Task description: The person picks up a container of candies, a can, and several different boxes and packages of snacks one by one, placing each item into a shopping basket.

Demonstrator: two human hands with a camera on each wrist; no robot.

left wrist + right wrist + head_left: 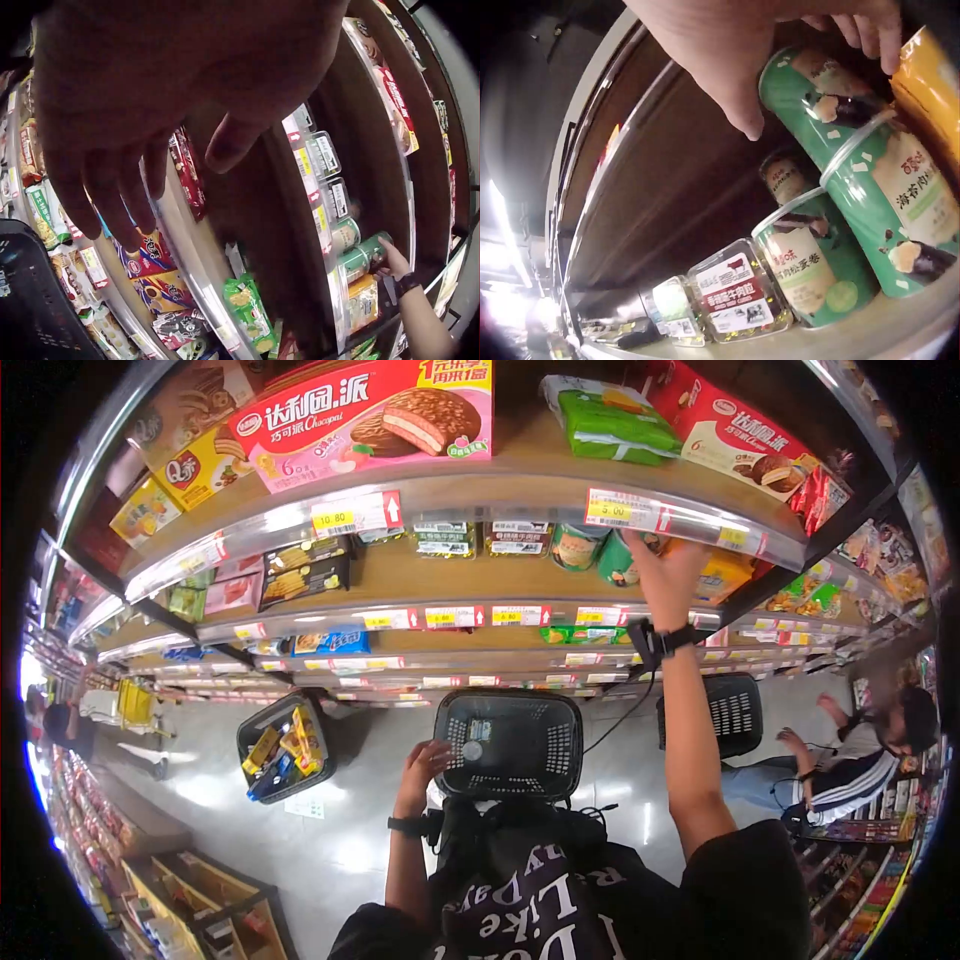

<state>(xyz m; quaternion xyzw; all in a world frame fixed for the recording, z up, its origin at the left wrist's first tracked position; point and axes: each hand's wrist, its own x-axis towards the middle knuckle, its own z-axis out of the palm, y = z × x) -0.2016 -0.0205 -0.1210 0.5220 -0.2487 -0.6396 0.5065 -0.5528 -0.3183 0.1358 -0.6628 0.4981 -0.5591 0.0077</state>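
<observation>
My right hand (pixel 668 578) reaches into a shelf at the right. Its thumb and fingers grip a tilted green canister (pixel 799 97) with a picture of rolls on it. Two more green canisters stand close by: one in front (pixel 896 217) overlaps the held one, and another (pixel 817 274) is to its left in the right wrist view. An orange-yellow packet (pixel 930 86) is just past the fingertips. My left hand (pixel 428 763) holds nothing, its fingers loosely bent beside the rim of a black basket (pixel 508 790); in the left wrist view it hangs before lower shelves.
Clear plastic boxes (pixel 739 289) sit left of the canisters. Above is a shelf with a pink Chocopai box (pixel 370 425) and price-tag rail (pixel 480 500). A filled black basket (pixel 285 745) is left on the floor; another person (pixel 850 760) is at the right near another basket (pixel 735 715).
</observation>
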